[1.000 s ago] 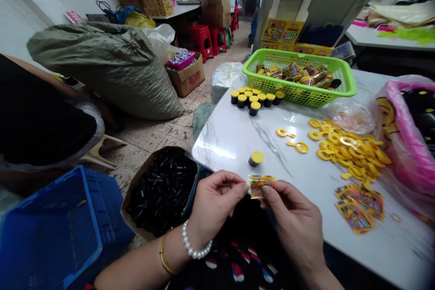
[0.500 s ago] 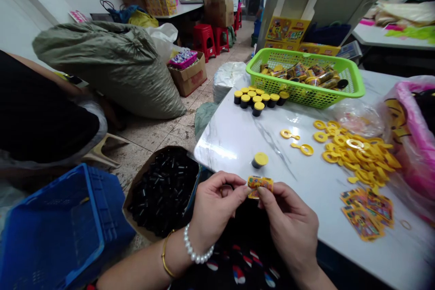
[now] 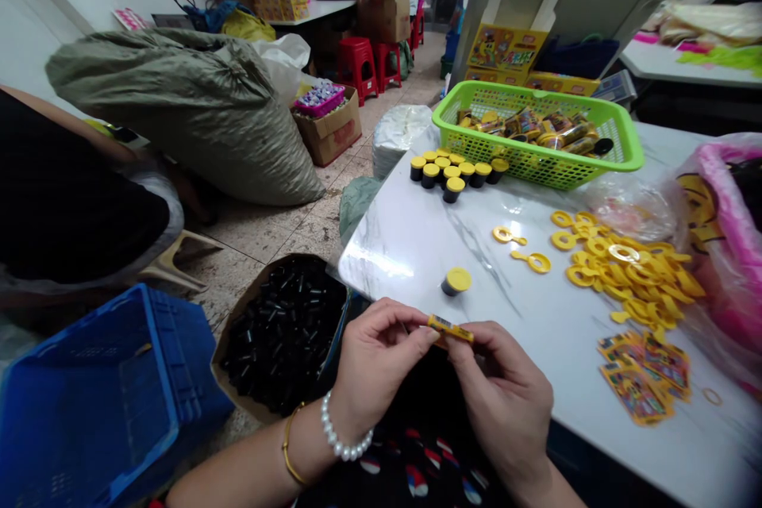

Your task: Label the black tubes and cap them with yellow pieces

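Between the fingertips of both hands is a small printed yellow card, rolled into a narrow tube. My left hand, with a pearl bracelet on its wrist, pinches one end. The other end is pinched by my right hand. Just beyond the fingers, a black cup with a yellow lid stands upright on the white marbled table. To the right lie flat printed cards in a loose stack. A pile of yellow plastic rings with handles is behind them, with two single ones nearer the middle.
At the table's back stand a green basket of filled tubes and several yellow-lidded black cups. A pink bag sits at the right. Left of the table are a box of black pieces, a blue crate and a seated person.
The card has gone from partly curled, with its printed face showing, to a tighter, narrower roll. Both hands stay in nearly the same place.
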`<state>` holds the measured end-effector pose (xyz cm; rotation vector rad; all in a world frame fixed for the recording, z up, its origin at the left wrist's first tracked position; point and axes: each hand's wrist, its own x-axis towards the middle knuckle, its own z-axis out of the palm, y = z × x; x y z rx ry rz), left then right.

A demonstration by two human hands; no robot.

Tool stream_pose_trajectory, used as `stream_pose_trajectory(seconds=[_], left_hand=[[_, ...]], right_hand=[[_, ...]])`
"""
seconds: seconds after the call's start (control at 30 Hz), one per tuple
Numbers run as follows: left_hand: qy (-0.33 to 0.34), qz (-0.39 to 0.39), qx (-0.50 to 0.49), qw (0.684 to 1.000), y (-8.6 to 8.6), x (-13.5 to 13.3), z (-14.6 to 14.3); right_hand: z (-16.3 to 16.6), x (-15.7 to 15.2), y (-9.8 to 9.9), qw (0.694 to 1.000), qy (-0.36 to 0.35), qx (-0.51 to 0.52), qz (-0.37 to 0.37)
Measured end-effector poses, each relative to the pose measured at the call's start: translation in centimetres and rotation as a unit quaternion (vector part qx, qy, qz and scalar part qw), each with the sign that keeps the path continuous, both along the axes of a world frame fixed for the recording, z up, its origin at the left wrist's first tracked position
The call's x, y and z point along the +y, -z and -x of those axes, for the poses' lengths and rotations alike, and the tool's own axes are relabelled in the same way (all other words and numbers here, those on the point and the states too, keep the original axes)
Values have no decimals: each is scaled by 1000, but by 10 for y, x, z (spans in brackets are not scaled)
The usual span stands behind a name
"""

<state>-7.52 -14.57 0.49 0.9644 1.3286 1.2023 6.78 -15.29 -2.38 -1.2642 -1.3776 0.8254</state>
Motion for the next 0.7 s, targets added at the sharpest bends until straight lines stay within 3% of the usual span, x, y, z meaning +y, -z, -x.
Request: stream_pose_trajectory(seconds=[0.23, 0.4, 0.7], left_hand=[[16, -33, 61, 997, 2, -2, 2], [-35, -4, 13, 999, 2, 1, 1], [-11, -61, 82, 995, 2, 0, 0]], right_hand=[[3, 1, -1, 996, -16, -89, -12], [3, 2, -1, 997, -13, -68, -13], [1, 3, 2, 999, -34, -41, -9]])
